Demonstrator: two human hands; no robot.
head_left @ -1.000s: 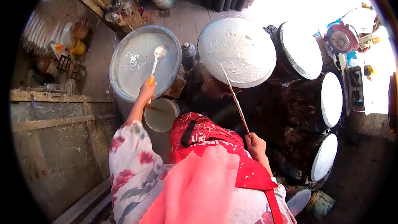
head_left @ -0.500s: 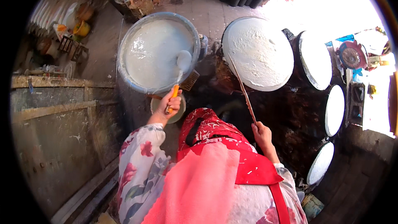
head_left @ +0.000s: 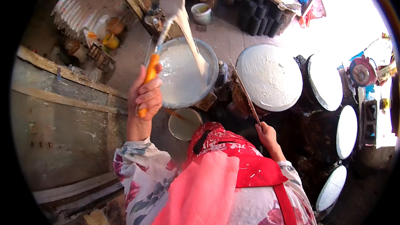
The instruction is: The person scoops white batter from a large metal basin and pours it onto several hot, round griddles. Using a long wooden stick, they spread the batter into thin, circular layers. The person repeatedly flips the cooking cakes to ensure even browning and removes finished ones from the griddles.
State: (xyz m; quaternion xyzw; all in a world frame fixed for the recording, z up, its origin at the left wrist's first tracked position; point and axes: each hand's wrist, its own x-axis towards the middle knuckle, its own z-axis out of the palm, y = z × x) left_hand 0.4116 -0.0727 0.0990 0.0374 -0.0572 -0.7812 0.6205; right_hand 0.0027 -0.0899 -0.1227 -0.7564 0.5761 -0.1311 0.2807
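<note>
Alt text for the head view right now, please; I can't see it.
The left hand holds up an orange-handled ladle, thick white liquid streaming into a grey basin; the right hand grips a thin stick beside a round white-coated plate.

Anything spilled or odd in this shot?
Minor mess: the red apron is flecked with white, possibly splashes. The left hand holds the ladle high, but the white stream lands inside the basin.
</note>
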